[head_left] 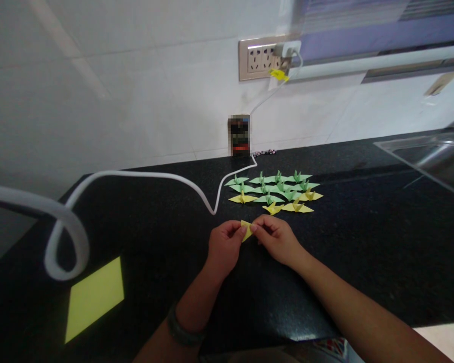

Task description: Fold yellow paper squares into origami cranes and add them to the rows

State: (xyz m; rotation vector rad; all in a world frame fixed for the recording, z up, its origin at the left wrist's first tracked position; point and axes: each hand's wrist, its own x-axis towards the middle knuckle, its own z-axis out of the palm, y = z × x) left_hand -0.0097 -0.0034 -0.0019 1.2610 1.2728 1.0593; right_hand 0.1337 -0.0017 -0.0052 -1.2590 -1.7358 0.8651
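Observation:
Between my two hands is a small folded piece of yellow paper [246, 231], held above the black countertop. My left hand [226, 243] pinches its left side between thumb and fingers. On the other side, my right hand [276, 238] grips the paper's right edge, thumb on top. The fingers hide part of the paper, so its full shape cannot be made out. Just beyond the hands stand several folded paper cranes in rows: green cranes [264, 188] mostly at the back and yellow cranes [297, 206] nearer me and at the right.
Yellow paper sheets [96, 298] lie at the left. A white cable [166, 175] loops across the black countertop [162, 222]. A blurred-out phone-like object [239, 135] leans on the wall below a socket panel [254, 59]. A sink [435, 151] is at the right.

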